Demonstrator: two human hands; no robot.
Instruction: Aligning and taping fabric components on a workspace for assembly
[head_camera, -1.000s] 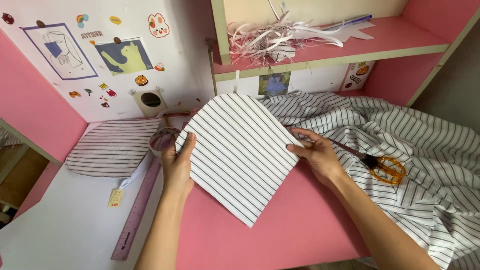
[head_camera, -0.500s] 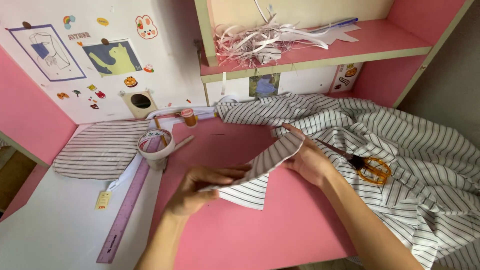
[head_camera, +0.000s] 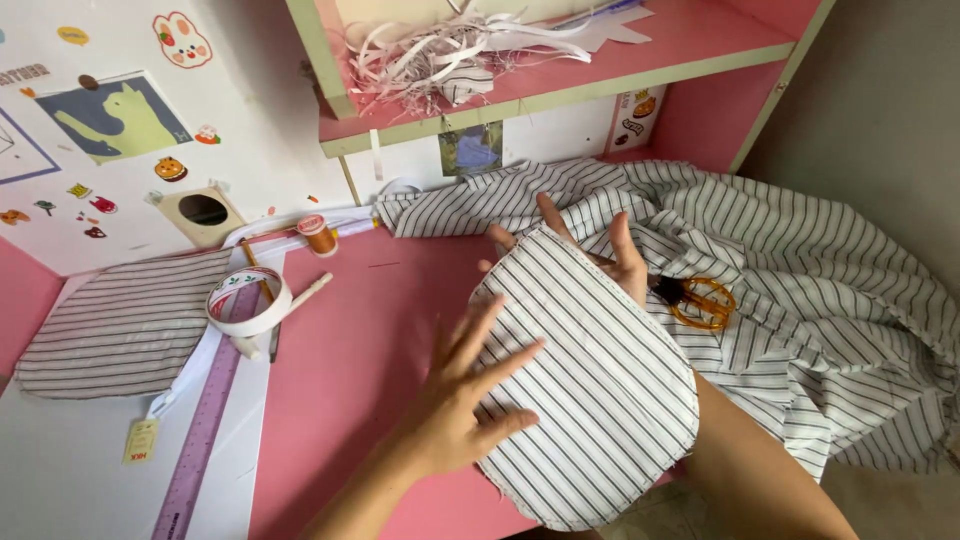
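While left hand (head_camera: 455, 410) presses striped fabric piece (head_camera: 590, 380) flat, fingers spread, right hand (head_camera: 600, 250) seemingly underneath, open

I see the cut fabric piece (head_camera: 590, 390) lying on the table (head_camera: 350, 380), with scissors (head_camera: 700, 303) just right of it on the spread cloth (head_camera: 800, 260). The tape roll (head_camera: 248, 300) and ruler (head_camera: 200, 440) lie to its left, and the thread spool (head_camera: 318, 234) sits behind them.

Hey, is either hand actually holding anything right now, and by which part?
The right hand supports the striped fabric piece from beneath its far edge, fingers showing above. The left hand lies flat on top, gripping nothing.
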